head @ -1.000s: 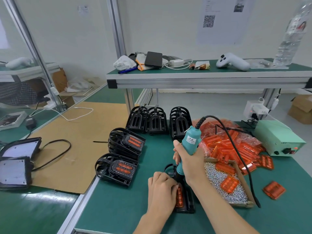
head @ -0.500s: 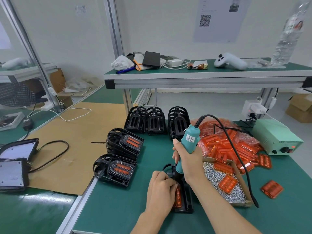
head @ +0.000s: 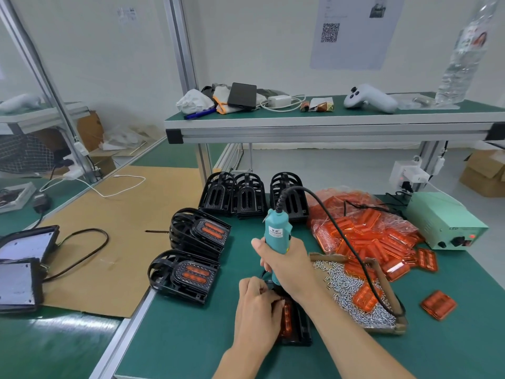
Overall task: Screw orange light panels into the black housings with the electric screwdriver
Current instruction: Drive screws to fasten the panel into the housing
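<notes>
Your right hand [head: 284, 265] is wrapped tight around the blue electric screwdriver [head: 276, 236], which stands almost straight up with its tip down on the black housing [head: 299, 328]. That housing lies flat on the green surface [head: 191, 337], right in front of you. Your left hand [head: 257, 310] curls over the housing's top end and pinches near the tip, maybe steadying a screw, but the screw is hidden. An orange light panel [head: 286, 318] sits inside the housing.

The housing looks like hard, light plastic, so it may slide or spin when the tool turns. Hold it down by its edge. The orange panel looks thin and could crack, so push gently. The screws in the tray [head: 355, 296] are tiny and easy to drop. Hold the screwdriver around its fat middle and mind its black cord [head: 352, 250].
</notes>
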Motion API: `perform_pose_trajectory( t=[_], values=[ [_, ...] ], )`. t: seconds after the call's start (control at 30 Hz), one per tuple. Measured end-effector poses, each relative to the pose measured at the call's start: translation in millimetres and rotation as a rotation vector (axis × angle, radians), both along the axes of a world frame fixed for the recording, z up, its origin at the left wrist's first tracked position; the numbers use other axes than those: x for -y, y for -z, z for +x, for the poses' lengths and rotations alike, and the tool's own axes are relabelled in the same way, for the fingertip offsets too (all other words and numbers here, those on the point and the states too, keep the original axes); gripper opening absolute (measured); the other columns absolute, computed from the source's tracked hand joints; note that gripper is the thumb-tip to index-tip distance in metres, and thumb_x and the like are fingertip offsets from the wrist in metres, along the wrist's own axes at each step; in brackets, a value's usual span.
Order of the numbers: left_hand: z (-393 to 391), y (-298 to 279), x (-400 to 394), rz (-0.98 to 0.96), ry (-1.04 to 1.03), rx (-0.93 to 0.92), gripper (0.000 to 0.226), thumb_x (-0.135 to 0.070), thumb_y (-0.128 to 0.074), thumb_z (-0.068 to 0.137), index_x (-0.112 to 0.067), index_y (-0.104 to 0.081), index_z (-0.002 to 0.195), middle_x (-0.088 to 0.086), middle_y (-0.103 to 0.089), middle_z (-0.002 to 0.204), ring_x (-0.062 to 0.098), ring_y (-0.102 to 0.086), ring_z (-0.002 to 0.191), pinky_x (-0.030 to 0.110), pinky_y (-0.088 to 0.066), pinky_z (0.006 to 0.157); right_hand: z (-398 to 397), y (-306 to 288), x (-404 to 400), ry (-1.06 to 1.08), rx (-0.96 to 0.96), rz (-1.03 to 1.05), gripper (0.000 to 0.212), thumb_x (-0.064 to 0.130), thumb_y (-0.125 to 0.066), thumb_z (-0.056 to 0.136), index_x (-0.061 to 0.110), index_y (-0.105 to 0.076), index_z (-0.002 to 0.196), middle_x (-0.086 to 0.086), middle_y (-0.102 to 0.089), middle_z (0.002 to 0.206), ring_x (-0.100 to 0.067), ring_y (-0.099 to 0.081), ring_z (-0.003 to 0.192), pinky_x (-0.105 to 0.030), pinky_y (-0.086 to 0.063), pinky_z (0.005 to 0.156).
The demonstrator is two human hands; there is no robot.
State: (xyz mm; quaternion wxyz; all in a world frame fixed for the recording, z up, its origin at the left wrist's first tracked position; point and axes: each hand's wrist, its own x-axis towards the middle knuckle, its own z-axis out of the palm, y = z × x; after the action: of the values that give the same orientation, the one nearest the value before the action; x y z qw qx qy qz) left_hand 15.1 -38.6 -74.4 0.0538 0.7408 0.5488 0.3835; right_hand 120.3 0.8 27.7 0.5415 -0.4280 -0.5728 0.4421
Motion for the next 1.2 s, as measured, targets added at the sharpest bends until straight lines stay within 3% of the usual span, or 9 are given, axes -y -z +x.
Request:
perform_pose_trajectory(
  t=[0.2, 0.3, 0.53, 0.8, 0.9, 1.0, 1.13, 1.2],
  values=[
    [-4.6, 6.6, 17.0, 0.006, -0.011, -0.029, 0.014, -0.035, -0.082, 0.077, -0.025, -0.079, 0.086, -0.012, -0.041, 0.09, 0.014, -0.043, 0.096, 0.023, -0.048, 0.074, -0.1, -2.4, 0.4, 0.028, 0.027, 0.0, 0.052, 0.044, -0.074, 0.086, -0.001, -0.054, 0.07, -0.004, -0.056, 0.056, -0.014, -0.052, 0.055, -0.025, -0.047, 0.06],
    [-5.9, 9.7, 22.5, 0.007, -0.008, -0.009, 0.017, -0.036, -0.083, 0.08, -0.025, -0.081, 0.092, -0.011, -0.041, 0.089, 0.014, -0.044, 0.096, 0.024, -0.05, 0.073, 1.9, -2.5, -2.0, 0.049, 0.007, -0.001, 0.05, 0.034, -0.075, 0.091, -0.003, -0.052, 0.065, -0.006, -0.056, 0.054, -0.017, -0.053, 0.056, -0.026, -0.048, 0.062],
    [-4.1, 8.9, 24.6, -0.014, -0.011, 0.024, 0.017, -0.034, -0.084, 0.08, -0.024, -0.081, 0.093, -0.01, -0.042, 0.088, 0.013, -0.045, 0.093, 0.027, -0.052, 0.068, 9.3, -3.9, -3.1, -0.077, 0.039, 0.051, 0.043, 0.023, -0.071, 0.097, 0.023, -0.056, 0.056, -0.011, -0.057, 0.058, -0.018, -0.059, 0.064, -0.028, -0.056, 0.075],
    [-2.8, 7.7, 26.1, -0.046, -0.023, 0.035, 0.018, -0.037, -0.081, 0.084, -0.025, -0.08, 0.098, -0.013, -0.041, 0.091, 0.01, -0.043, 0.093, 0.025, -0.051, 0.069, 17.1, 1.3, -1.4, -0.13, 0.066, 0.114, 0.044, 0.034, -0.071, 0.093, 0.009, -0.055, 0.06, -0.008, -0.057, 0.055, -0.025, -0.065, 0.067, -0.038, -0.058, 0.086],
    [-3.3, 7.8, 26.3, -0.042, -0.019, 0.04, 0.017, -0.035, -0.081, 0.084, -0.024, -0.079, 0.097, -0.013, -0.041, 0.09, 0.01, -0.043, 0.093, 0.024, -0.051, 0.07, 19.2, 0.1, -0.9, -0.148, 0.078, 0.101, 0.043, 0.035, -0.072, 0.093, 0.01, -0.057, 0.061, -0.006, -0.057, 0.056, -0.029, -0.065, 0.069, -0.041, -0.059, 0.086],
    [-3.2, 8.0, 26.5, -0.035, -0.013, 0.044, 0.015, -0.033, -0.082, 0.084, -0.024, -0.079, 0.096, -0.012, -0.042, 0.09, 0.01, -0.043, 0.092, 0.022, -0.049, 0.072, 18.9, -1.9, -1.0, -0.16, 0.096, 0.083, 0.042, 0.035, -0.072, 0.093, 0.009, -0.058, 0.064, -0.006, -0.058, 0.057, -0.023, -0.064, 0.067, -0.045, -0.059, 0.083],
    [-4.0, 8.5, 25.8, -0.039, -0.006, 0.049, 0.014, -0.033, -0.08, 0.085, -0.024, -0.078, 0.096, -0.013, -0.041, 0.09, 0.01, -0.043, 0.093, 0.023, -0.049, 0.073, 19.5, -3.5, 2.3, -0.185, 0.123, 0.084, 0.042, 0.035, -0.072, 0.093, 0.005, -0.059, 0.067, -0.012, -0.059, 0.059, -0.017, -0.062, 0.064, -0.032, -0.057, 0.073],
    [-4.5, 8.9, 25.5, -0.048, -0.004, 0.061, 0.014, -0.033, -0.079, 0.086, -0.023, -0.077, 0.095, -0.013, -0.042, 0.091, 0.01, -0.043, 0.094, 0.024, -0.05, 0.072, 19.6, -4.2, 4.8, -0.208, 0.151, 0.084, 0.041, 0.034, -0.073, 0.093, 0.007, -0.059, 0.066, -0.015, -0.061, 0.062, -0.015, -0.06, 0.062, -0.033, -0.056, 0.069]
  ],
)
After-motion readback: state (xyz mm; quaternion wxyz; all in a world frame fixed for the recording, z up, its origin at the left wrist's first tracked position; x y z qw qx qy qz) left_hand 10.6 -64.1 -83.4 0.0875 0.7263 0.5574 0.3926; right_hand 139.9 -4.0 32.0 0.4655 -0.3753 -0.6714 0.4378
